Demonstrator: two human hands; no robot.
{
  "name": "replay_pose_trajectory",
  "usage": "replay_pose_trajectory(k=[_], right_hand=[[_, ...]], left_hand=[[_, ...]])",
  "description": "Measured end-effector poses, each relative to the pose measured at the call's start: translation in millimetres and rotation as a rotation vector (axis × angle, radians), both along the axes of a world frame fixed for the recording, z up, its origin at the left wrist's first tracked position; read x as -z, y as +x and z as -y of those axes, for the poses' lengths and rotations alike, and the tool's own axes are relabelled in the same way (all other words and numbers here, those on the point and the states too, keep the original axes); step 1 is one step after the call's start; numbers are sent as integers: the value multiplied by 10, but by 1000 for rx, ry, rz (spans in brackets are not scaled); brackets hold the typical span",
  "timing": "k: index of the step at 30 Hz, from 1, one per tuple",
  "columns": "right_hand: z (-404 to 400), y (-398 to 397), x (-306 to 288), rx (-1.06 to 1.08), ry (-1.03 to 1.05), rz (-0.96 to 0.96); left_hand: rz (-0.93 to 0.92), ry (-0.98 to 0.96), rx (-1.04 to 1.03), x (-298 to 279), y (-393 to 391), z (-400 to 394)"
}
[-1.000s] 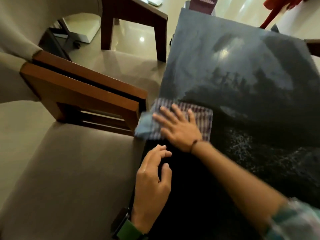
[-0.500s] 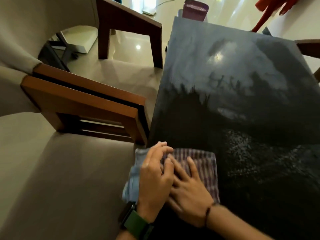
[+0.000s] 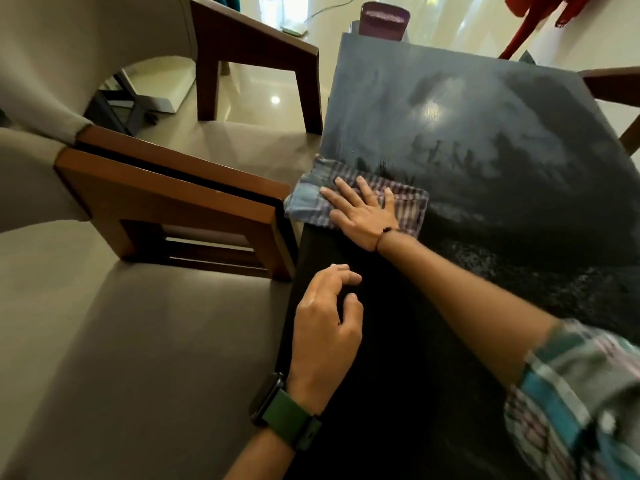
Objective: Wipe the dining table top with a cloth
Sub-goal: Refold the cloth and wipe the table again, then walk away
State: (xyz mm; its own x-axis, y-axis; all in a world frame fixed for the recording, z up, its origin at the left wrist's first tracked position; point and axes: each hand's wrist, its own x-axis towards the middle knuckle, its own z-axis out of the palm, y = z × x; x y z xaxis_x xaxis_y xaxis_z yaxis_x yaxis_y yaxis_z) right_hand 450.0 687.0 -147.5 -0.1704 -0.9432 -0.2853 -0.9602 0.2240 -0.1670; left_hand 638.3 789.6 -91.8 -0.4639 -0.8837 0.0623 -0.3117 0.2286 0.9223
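A checked blue and purple cloth lies folded on the dark glossy dining table top, at its left edge, one corner hanging over. My right hand presses flat on the cloth, fingers spread and pointing away from me. My left hand, with a green watch strap on the wrist, hovers or rests near the table's left edge closer to me, fingers loosely curled and holding nothing. The far part of the table top shows damp smears and a light reflection.
Two upholstered chairs with wooden arms stand tight against the table's left side. Another wooden chair stands further back. A purple object sits past the table's far edge. A wooden chair arm shows at the right.
My right hand has pushed the cloth away from me along the left edge, after pulling it close half a second ago. My left hand has come off the cloth and stays near me.
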Motion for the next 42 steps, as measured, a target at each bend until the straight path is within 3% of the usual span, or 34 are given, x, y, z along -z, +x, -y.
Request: replay_pose_trajectory(k=[4,7,9,12,15,21,25,31,34,37,42], right_hand=[[-1243,546,3,-235,-11,-123],[-2483,914,33,-332,7,-136],[-2896,935,38,-410,29,-137],[-2638,649,29,-402,-38,-124],[-1950,40,102,-142,-171,-75],[-770,-814,-7,128,5,-37],[-1078,-512,38,129,-6,-27],[-2784,381,9,-247,24,8],[-3383,501,-34,-283,78,-27],[-3128,116,-50,-355,18,48],[-1954,-896,41,44,-74,-43]], left_hand=[[6,4,7,-4,79,-38],[-9,-14,-1,16,84,-98],[-16,-1,33,37,30,-156],[-20,17,92,80,-98,-216],[-1,-19,169,46,-196,-299],[20,-76,184,-47,-298,-396],[64,-120,147,-61,-437,-437],[104,-120,100,-45,-598,-532],[121,-91,123,-55,-672,-684],[137,-90,130,-107,-749,-795],[179,-160,95,-258,-792,-963]])
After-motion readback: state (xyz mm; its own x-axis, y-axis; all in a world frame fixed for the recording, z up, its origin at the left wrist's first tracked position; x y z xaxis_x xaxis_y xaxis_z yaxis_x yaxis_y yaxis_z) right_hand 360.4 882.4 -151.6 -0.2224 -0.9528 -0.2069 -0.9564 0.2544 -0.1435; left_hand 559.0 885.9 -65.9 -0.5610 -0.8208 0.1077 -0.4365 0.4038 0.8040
